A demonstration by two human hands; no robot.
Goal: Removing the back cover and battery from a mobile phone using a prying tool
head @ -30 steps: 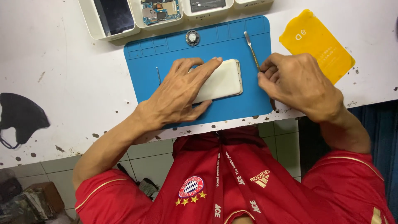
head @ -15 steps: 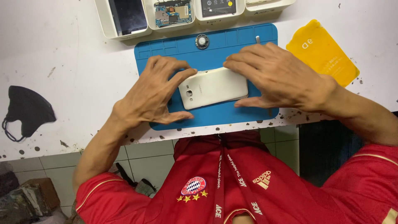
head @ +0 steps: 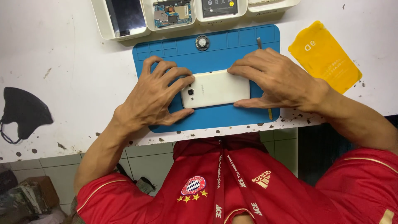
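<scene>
A white phone (head: 216, 88) lies back side up on a blue work mat (head: 232, 45), its camera lens towards the left. My left hand (head: 155, 93) grips its left end with fingers and thumb spread around it. My right hand (head: 275, 79) holds its right end, fingers along the top edge and thumb along the bottom edge. A thin metal tool (head: 259, 42) lies on the mat, mostly hidden under my right hand; its yellow end (head: 270, 114) shows below the thumb.
White trays at the table's far edge hold a phone screen (head: 123, 16), a circuit board (head: 173, 12) and other parts. A small round part (head: 202, 42) sits on the mat. A yellow packet (head: 325, 56) lies right, a black face mask (head: 23, 112) left.
My right hand let go of the metal tool and came over to the phone's right end. My left hand shifted from covering the phone to gripping its left end.
</scene>
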